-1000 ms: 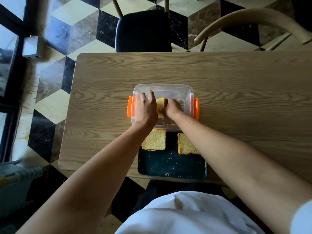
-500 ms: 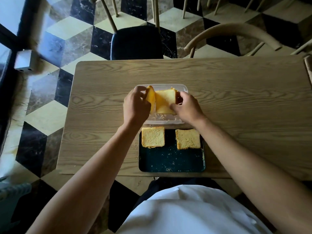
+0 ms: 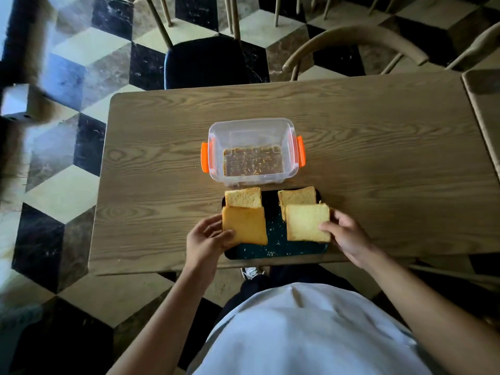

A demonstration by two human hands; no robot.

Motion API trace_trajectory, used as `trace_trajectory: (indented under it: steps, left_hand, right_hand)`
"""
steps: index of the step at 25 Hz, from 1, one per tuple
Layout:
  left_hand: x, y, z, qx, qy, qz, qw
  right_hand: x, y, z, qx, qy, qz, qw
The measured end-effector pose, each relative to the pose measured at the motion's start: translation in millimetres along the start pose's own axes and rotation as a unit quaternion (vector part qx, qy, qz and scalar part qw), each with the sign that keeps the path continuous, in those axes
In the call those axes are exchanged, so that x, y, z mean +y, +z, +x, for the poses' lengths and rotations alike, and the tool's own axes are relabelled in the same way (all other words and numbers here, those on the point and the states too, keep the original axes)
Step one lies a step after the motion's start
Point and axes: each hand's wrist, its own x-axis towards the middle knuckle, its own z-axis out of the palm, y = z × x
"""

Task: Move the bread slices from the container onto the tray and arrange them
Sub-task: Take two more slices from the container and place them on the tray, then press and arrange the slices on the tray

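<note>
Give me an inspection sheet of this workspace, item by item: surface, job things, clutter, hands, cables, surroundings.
Surface: wooden table, bare apart from the job's things.
Job's things: clear container with orange clips, only crumbs inside; dark tray at the near edge; two bread slices at its far end, far left slice and far right slice.
Clutter: crumbs on the tray.
Hands: left hand holds the darker slice; right hand holds the paler slice; both slices overlap the far ones.
Cables: nothing seen.
Surroundings: dark-cushioned chair, curved wooden chair, chequered floor.
</note>
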Motion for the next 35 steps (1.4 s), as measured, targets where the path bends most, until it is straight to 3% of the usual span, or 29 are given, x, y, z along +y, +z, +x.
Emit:
trace_trajectory:
  steps: [5, 9, 14, 18, 23, 35]
  left_hand:
    - [-43.5, -0.7, 15.3, 0.010, -0.062, 0.063, 0.996]
    - [-51.0, 2.2, 21.6, 0.041, -0.031, 0.186, 0.981]
    - [-45.5, 5.7, 20.9, 0.011, 0.002, 0.386, 0.922]
    - [-40.1, 7.1, 14.2, -0.008, 0.076, 0.476, 0.876]
    - [-32.6, 8.1, 16.9, -0.009, 0.070, 0.491, 0.868]
    - [0.2, 25.0, 28.8, 0.059, 0.093, 0.507, 0.855]
  right_hand:
    - [31.5, 11.1, 13.6, 0.010, 0.030, -0.021, 0.999]
    - [30.6, 22.4, 10.3, 0.027, 0.016, -0.113, 0.993]
    - [31.2, 23.0, 4.7, 0.071, -0.019, -0.206, 0.976]
    - [27.7, 16.9, -8.5, 0.089, -0.017, -0.247, 0.965]
    - [11.3, 30.3, -11.0, 0.084, -0.057, -0.328, 0.939]
    - [-25.7, 94.9, 48.9, -0.029, -0.070, -0.328, 0.942]
